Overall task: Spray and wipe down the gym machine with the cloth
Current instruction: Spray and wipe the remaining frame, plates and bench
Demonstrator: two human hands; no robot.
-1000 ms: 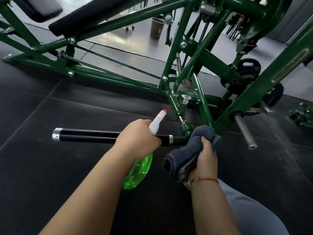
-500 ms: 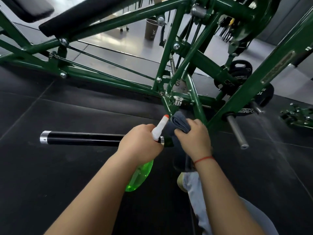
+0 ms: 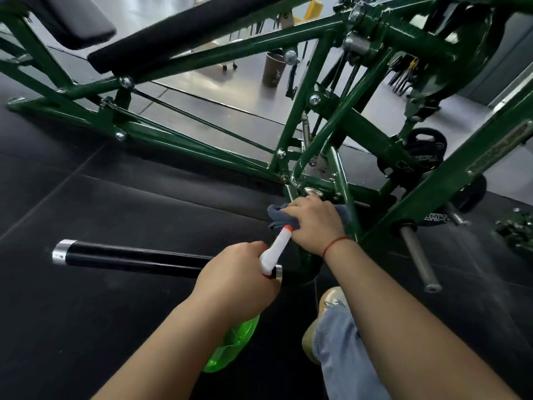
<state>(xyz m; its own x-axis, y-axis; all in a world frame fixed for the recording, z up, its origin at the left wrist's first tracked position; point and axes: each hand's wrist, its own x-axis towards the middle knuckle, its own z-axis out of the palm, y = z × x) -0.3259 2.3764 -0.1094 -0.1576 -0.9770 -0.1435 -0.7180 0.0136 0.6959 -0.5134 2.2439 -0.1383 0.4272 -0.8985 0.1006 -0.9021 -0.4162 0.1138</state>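
A dark green steel gym machine (image 3: pixel 340 119) with black pads fills the upper view. Its black handle bar (image 3: pixel 129 256) with a chrome end juts left, low over the floor. My left hand (image 3: pixel 239 281) grips a green spray bottle (image 3: pixel 230 346) by its white head, whose orange-tipped nozzle points up toward the frame. My right hand (image 3: pixel 313 222) holds a grey cloth (image 3: pixel 275 215) and presses it against the green frame joint just above the handle's root. Most of the cloth is hidden under that hand.
Black rubber floor tiles (image 3: pixel 86 327) lie below. A bare steel weight peg (image 3: pixel 419 259) sticks out at the right, with black weight plates (image 3: pixel 424 153) behind it. My shoe and jeans leg (image 3: pixel 331 327) stand under the right arm. A brown bin (image 3: pixel 274 69) stands beyond the machine.
My right hand has carried the cloth up from the handle's root to the frame joint higher on the machine. The left hand stays put, still holding the bottle.
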